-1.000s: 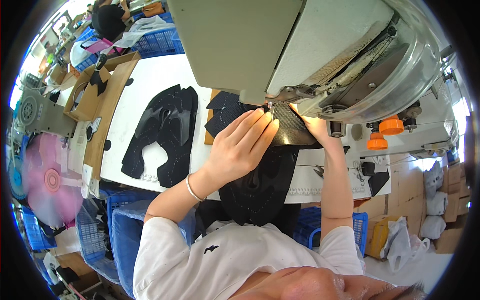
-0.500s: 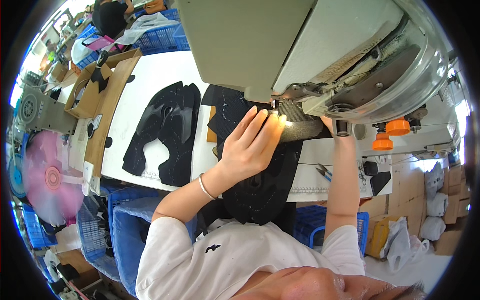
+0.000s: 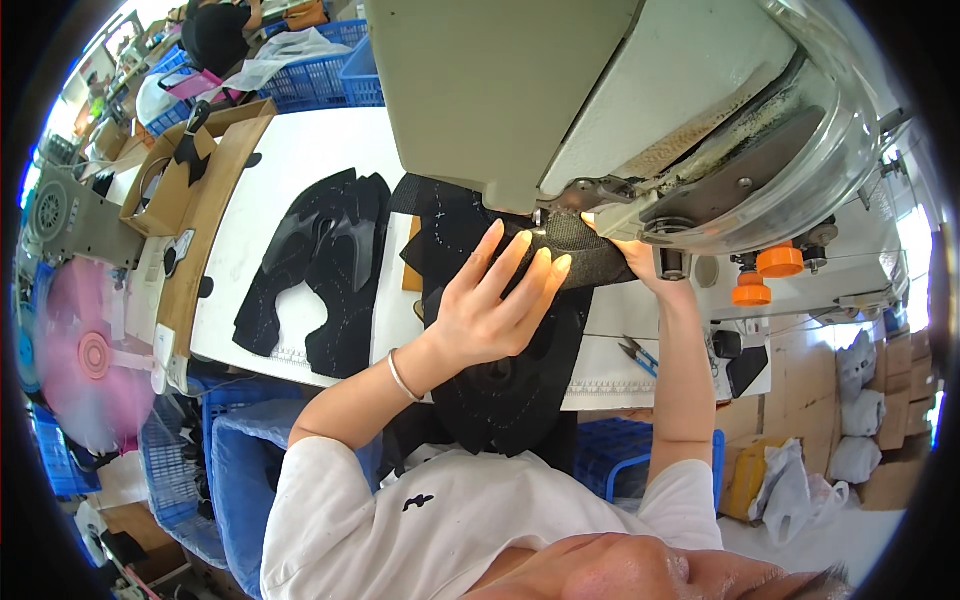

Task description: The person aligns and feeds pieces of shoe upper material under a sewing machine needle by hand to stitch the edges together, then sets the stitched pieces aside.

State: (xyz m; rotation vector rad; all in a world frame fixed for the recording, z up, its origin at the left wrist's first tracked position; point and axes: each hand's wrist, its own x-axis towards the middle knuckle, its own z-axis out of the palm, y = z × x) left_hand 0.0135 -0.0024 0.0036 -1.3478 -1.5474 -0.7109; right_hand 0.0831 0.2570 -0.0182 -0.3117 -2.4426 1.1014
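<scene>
White table (image 3: 230,290): black fabric (image 3: 515,415) under a machine (image 3: 480,90), long axis toward the wearer (image 3: 480,510), rounded end nearest. Left hand (image 3: 488,312) on it, fingers apart; right hand (image 3: 642,264) partly hidden, grip unclear.

And now the left hand (image 3: 490,312) fans its fingers, wider than a second ago! The glare fades off the grey mesh panel (image 3: 590,262), leaving it darker. Over on the right, the right forearm (image 3: 685,385) swings outward, uncovering the blue-handled thread snips (image 3: 645,361).
</scene>
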